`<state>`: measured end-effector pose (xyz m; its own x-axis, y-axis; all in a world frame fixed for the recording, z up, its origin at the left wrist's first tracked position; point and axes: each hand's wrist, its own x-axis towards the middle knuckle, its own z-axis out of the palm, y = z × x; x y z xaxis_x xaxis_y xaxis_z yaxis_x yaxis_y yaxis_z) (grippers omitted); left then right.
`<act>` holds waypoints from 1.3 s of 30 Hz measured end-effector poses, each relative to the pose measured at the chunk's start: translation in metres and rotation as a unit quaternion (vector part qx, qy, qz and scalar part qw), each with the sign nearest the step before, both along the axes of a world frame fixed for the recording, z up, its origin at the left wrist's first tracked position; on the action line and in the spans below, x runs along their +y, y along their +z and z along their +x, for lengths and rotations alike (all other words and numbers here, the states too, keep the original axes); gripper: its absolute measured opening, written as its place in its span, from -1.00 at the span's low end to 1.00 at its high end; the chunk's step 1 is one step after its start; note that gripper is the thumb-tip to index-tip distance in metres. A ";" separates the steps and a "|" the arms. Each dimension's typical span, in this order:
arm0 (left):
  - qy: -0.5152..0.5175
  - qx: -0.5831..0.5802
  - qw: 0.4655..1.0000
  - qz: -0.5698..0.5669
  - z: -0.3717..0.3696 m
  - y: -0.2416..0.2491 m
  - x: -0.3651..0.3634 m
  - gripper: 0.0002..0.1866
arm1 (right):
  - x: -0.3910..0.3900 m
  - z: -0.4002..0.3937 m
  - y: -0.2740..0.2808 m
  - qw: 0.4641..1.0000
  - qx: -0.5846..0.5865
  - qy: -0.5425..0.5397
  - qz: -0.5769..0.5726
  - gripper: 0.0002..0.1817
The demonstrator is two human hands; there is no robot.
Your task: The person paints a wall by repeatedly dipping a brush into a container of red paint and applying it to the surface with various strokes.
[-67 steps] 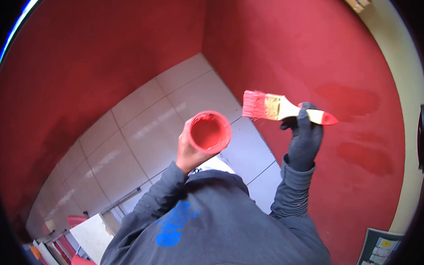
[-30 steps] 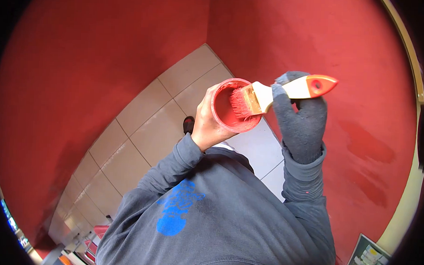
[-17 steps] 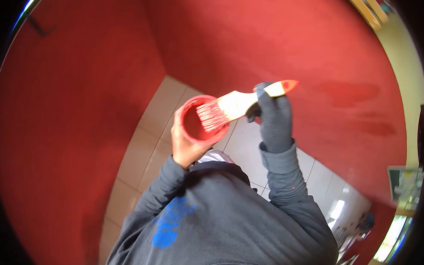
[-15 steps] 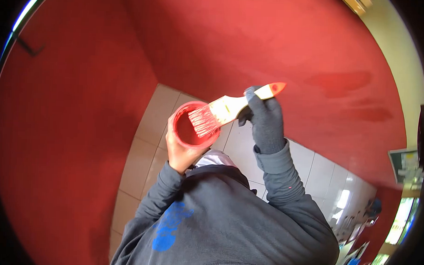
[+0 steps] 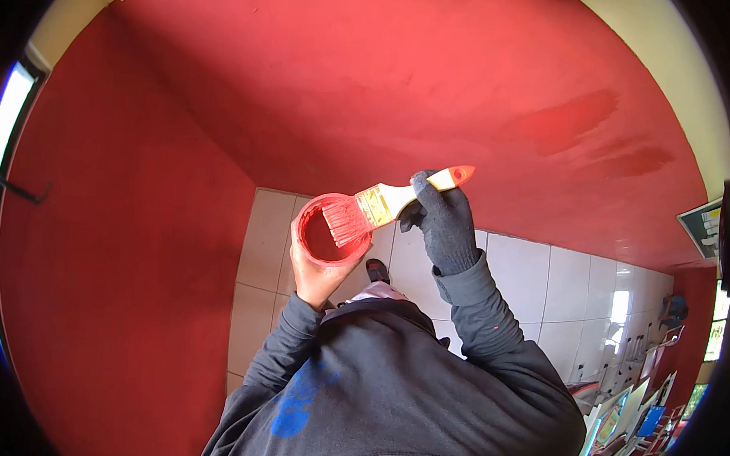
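Note:
My bare left hand (image 5: 317, 276) is wrapped round a small round paint pot (image 5: 303, 240), holding it up before my chest. Red paint (image 5: 320, 239) coats the inside of the pot. In a dark grey glove, my right hand (image 5: 447, 227) grips a flat paintbrush (image 5: 396, 200) by its pale wooden handle, whose tip is red. The brush lies tilted across the pot's right rim, its red-coated bristles (image 5: 346, 220) over the opening.
Red walls (image 5: 346, 74) meet in a corner ahead and left. Wetter-looking red patches (image 5: 568, 121) mark the wall at right. White floor tiles (image 5: 515, 269) lie below, with my shoe (image 5: 377, 270) on them. Several boards (image 5: 616, 418) and chairs stand at lower right.
My view has turned, showing more of the front wall and right side. The brush has shifted slightly down and left, its bristles still over the pot.

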<state>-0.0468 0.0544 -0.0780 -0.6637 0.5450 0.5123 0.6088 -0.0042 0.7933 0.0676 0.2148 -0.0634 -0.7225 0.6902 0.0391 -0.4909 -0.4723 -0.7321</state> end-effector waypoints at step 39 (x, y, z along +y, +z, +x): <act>0.184 -0.093 0.978 -0.036 0.019 -0.023 0.006 -0.21 | 0.197 -0.071 -0.189 0.590 -0.196 -0.258 0.740 -0.69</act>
